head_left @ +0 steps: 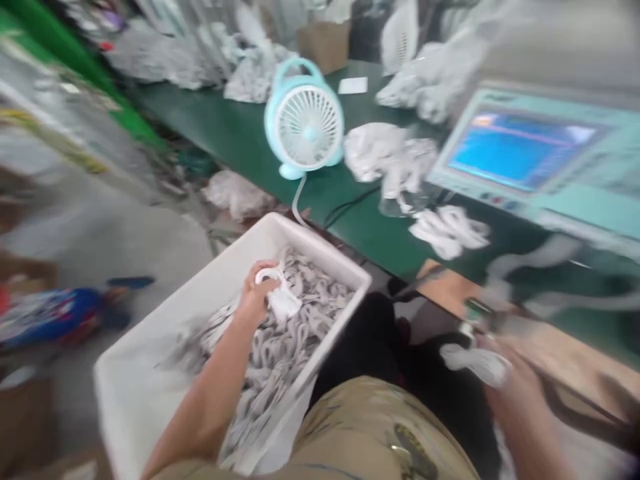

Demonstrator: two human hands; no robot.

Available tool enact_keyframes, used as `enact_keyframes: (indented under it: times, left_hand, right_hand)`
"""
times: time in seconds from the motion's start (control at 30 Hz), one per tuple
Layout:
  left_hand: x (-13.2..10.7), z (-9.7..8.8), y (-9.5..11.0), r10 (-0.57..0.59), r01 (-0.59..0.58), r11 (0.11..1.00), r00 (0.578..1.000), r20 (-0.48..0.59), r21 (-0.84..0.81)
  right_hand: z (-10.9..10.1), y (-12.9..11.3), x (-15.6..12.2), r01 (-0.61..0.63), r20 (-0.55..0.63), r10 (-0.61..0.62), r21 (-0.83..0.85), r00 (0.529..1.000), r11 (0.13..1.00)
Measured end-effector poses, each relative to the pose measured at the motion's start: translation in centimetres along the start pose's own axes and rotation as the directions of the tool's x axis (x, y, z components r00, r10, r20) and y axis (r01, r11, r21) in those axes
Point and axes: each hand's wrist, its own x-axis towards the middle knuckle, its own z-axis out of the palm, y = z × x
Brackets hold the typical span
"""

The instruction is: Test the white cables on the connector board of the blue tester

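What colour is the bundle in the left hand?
White. The bundle in the left hand shows best in the head view, slightly blurred.

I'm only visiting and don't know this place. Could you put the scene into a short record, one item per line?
Left grip: closed on a white bundle, above the bin
Right grip: at a second bundle, also white; too blurred to tell how it is held
Bin contents: many looped grayish pieces
Table: green top, beyond the bin
On table: pale blue fan, white looped material
Upper right: lit blue screen
Unclear: whether the fan is spinning
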Motion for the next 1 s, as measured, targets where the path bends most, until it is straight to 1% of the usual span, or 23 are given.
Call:
enact_keyframes:
  times: [0.03, 0.07, 0.1, 0.13, 0.17, 0.2, 0.27, 0.33, 0.37, 0.4, 0.47, 0.53, 0.57, 0.6, 0.7, 0.73, 0.77, 0.8, 0.83, 0.87, 0.9, 0.93, 1.0]
  left_hand:
    - [-1.1, 2.0, 1.3, -0.007, 0.026, 0.996, 0.976, 0.219, -0.081]
    - [-2.3, 4.2, 2.5, -0.048, 0.101, 0.990, 0.898, 0.437, -0.099]
    - [-3.6, 6.6, 3.4, -0.101, 0.180, 0.982, 0.779, 0.619, -0.066]
    - [-4.9, 9.2, 4.1, -0.160, 0.239, 0.971, 0.642, 0.750, 0.002]
    - [-6.1, 12.0, 4.4, -0.211, 0.264, 0.961, 0.508, 0.835, 0.082]
    - [-7.2, 14.7, 4.4, -0.246, 0.253, 0.956, 0.407, 0.880, 0.150]
    - [-8.7, 19.8, 3.5, -0.259, 0.202, 0.958, 0.311, 0.914, 0.203]
    - [-9.4, 23.5, 2.0, -0.287, 0.222, 0.946, 0.243, 0.927, 0.235]
    - [-9.6, 24.8, 1.2, -0.297, 0.240, 0.940, 0.227, 0.928, 0.242]
    - [-9.8, 25.6, 0.6, -0.302, 0.256, 0.936, 0.229, 0.925, 0.242]
    - [-10.4, 26.2, -0.3, -0.302, 0.275, 0.935, 0.287, 0.909, 0.224]
    - [-11.3, 25.8, -0.7, -0.318, 0.309, 0.928, 0.358, 0.878, 0.210]
    - [-11.8, 25.5, -0.7, -0.340, 0.340, 0.916, 0.377, 0.862, 0.213]
    - [-12.4, 25.2, -0.8, -0.374, 0.385, 0.895, 0.373, 0.849, 0.225]
    - [-14.0, 24.6, -1.2, -0.474, 0.554, 0.793, 0.300, 0.828, 0.253]
    - [-14.3, 24.6, -1.4, -0.492, 0.602, 0.762, 0.298, 0.818, 0.239]
    - [-14.6, 24.7, -1.7, -0.507, 0.641, 0.737, 0.315, 0.802, 0.214]
    - [-14.7, 24.9, -2.1, -0.523, 0.672, 0.717, 0.340, 0.782, 0.188]
    - [-14.7, 25.2, -2.5, -0.544, 0.697, 0.697, 0.361, 0.758, 0.168]
    - [-14.7, 25.5, -3.0, -0.570, 0.720, 0.674, 0.366, 0.735, 0.164]
    - [-14.7, 25.9, -3.4, -0.600, 0.742, 0.647, 0.352, 0.718, 0.177]
    - [-14.8, 26.3, -3.8, -0.627, 0.758, 0.621, 0.329, 0.706, 0.198]
    - [-15.0, 27.0, -4.5, -0.658, 0.771, 0.589, 0.284, 0.698, 0.241]
  right_hand:
    - [-0.3, 0.3, -0.3, -0.048, -0.063, 0.052, 0.062, 0.997, 0.997]
    - [-0.5, 0.5, -0.4, -0.100, -0.107, 0.119, 0.170, 0.987, 0.980]
    - [-0.5, 0.6, -0.5, -0.148, -0.121, 0.192, 0.306, 0.974, 0.940]
    - [-0.4, 0.6, -0.5, -0.185, -0.113, 0.259, 0.443, 0.959, 0.877]
    - [-0.3, 0.5, -0.5, -0.212, -0.083, 0.309, 0.560, 0.948, 0.801]
    - [-0.1, 0.3, -0.4, -0.225, -0.055, 0.336, 0.640, 0.940, 0.735]
    - [0.1, -0.1, -0.5, -0.215, -0.036, 0.336, 0.704, 0.941, 0.677]
    - [0.1, -0.4, -0.6, -0.189, -0.031, 0.310, 0.734, 0.950, 0.652]
    - [0.1, -0.5, -0.7, -0.177, -0.030, 0.299, 0.746, 0.954, 0.641]
    - [0.2, -0.7, -0.8, -0.165, -0.037, 0.293, 0.756, 0.955, 0.634]
    - [0.4, -1.1, -1.1, -0.151, -0.048, 0.285, 0.759, 0.957, 0.633]
    - [0.7, -1.6, -1.8, -0.159, -0.046, 0.282, 0.735, 0.958, 0.659]
    - [0.7, -1.9, -2.3, -0.176, -0.029, 0.282, 0.720, 0.959, 0.672]
    - [0.5, -2.0, -2.9, -0.200, -0.002, 0.284, 0.704, 0.959, 0.682]
    - [-1.7, -0.9, -5.2, -0.284, 0.086, 0.310, 0.677, 0.947, 0.680]
    - [-3.1, 0.2, -6.0, -0.308, 0.105, 0.317, 0.640, 0.942, 0.704]
    - [-4.6, 1.4, -6.9, -0.325, 0.112, 0.323, 0.585, 0.940, 0.743]
    - [-6.3, 2.8, -7.7, -0.337, 0.124, 0.316, 0.442, 0.941, 0.831]
    - [-7.9, 4.1, -8.5, -0.287, 0.071, 0.278, 0.227, 0.958, 0.931]
    - [-9.2, 5.2, -9.2, -0.220, 0.002, 0.220, 0.006, 0.975, 0.975]
    - [-10.3, 6.0, -9.8, -0.157, -0.088, 0.143, -0.178, 0.986, 0.972]
    - [-10.9, 6.2, -10.2, -0.086, -0.132, 0.047, -0.304, 0.990, 0.949]
    - [-10.7, 5.4, -10.7, 0.072, -0.102, -0.117, -0.370, 0.988, 0.926]
